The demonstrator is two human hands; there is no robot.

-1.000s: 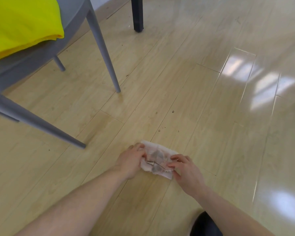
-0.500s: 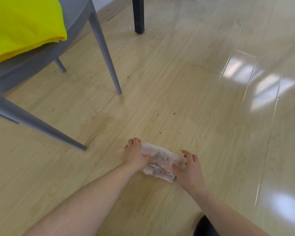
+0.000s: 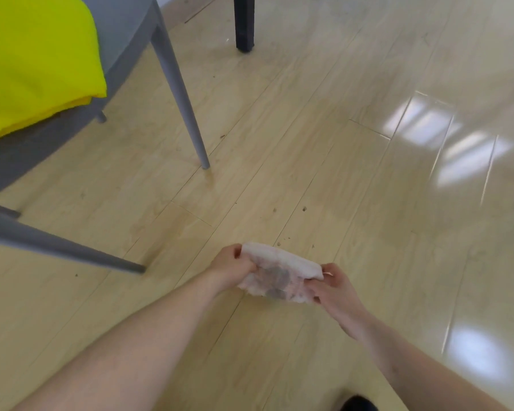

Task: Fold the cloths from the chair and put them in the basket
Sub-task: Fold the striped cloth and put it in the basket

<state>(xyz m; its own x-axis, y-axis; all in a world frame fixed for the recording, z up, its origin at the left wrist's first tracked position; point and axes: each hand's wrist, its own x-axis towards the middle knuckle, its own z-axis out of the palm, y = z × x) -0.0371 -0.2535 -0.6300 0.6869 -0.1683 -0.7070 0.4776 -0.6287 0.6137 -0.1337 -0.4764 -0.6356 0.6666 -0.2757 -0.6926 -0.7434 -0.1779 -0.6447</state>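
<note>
From the head camera, looking down at the pale wooden floor [image 3: 324, 137]: a small white cloth [image 3: 279, 277] with a greyish print is folded into a compact, thick bundle, and both hands have it. The left hand [image 3: 230, 266] is closed around the bundle's left end, fingers curled over the top edge, and the right hand [image 3: 333, 287] pinches the right end, thumb on top and fingers tucked underneath. Whether the bundle is resting on the boards or raised just clear of them is hard to tell; its lower edge looks a touch blurred. By the look of it, the folding of this piece is all but done, and what it needs next is a trip to the basket. That basket is nowhere in this view, so how many pieces have gone in cannot be told. Up in the top left corner, a grey chair [image 3: 131, 37] holds a bright yellow cloth [image 3: 36, 60], spread over the seat with its edge hanging at the front, well apart from the hands. It looks folded over itself but not tidied, so my reading is that it remains to be done. A dark furniture leg [image 3: 244, 22] stands further back. So: one small piece nearly finished, at least one big one waiting.
</note>
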